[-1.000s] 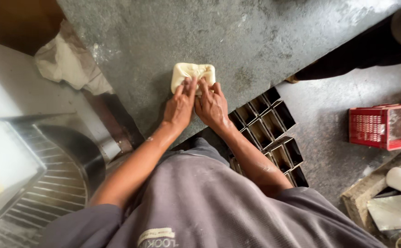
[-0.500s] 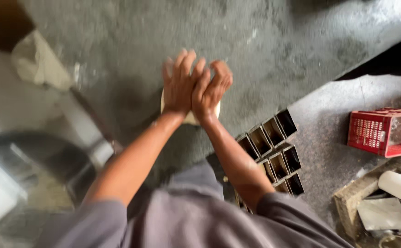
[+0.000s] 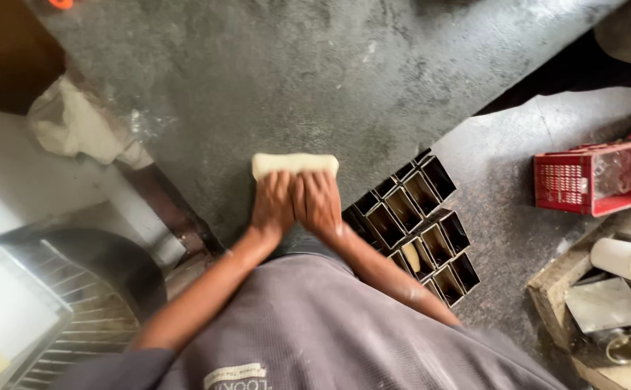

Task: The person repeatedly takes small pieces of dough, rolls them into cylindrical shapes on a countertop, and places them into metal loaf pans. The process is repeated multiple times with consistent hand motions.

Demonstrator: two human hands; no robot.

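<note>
Both palms flat on dough piece [image 3: 294, 164], left hand [image 3: 273, 204] and right hand [image 3: 318, 203] side by side, open, pressing, not gripping. Dough mid-tabletop [image 3: 207, 65], at 12 o'clock of hands. Step looks like rolling/shaping; even pressure needed next. Loaf tins [image 3: 420, 231] at 4 o'clock.

Dim, soft daylight from the right; sharp centre, slightly blurred edges.

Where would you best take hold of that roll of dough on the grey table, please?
Probably by its two short ends: the dough roll lies crosswise as a long log, both hands already cover its near side, and its ends are free. Come from left and right.
</note>
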